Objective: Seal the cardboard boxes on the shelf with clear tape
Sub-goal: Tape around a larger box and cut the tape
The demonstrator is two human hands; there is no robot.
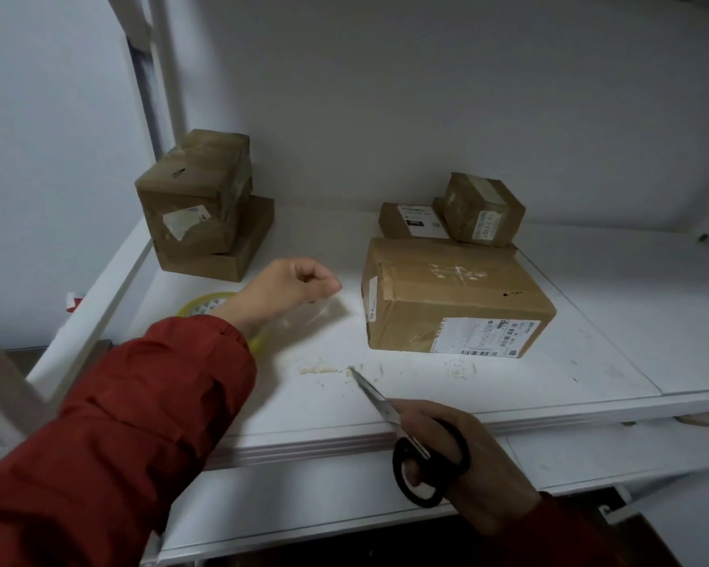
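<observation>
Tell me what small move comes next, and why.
Probably carry the tape strip pinched in the left hand across onto the big box: the strip hangs loose, and the scissors in the right hand are closed and clear of it.

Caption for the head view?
Left hand pinches a clear tape strip, right hand holds scissors, near a cardboard box on the shelf.

White shelf [590, 354]: boxes [455, 296], tape roll [204, 305]
</observation>
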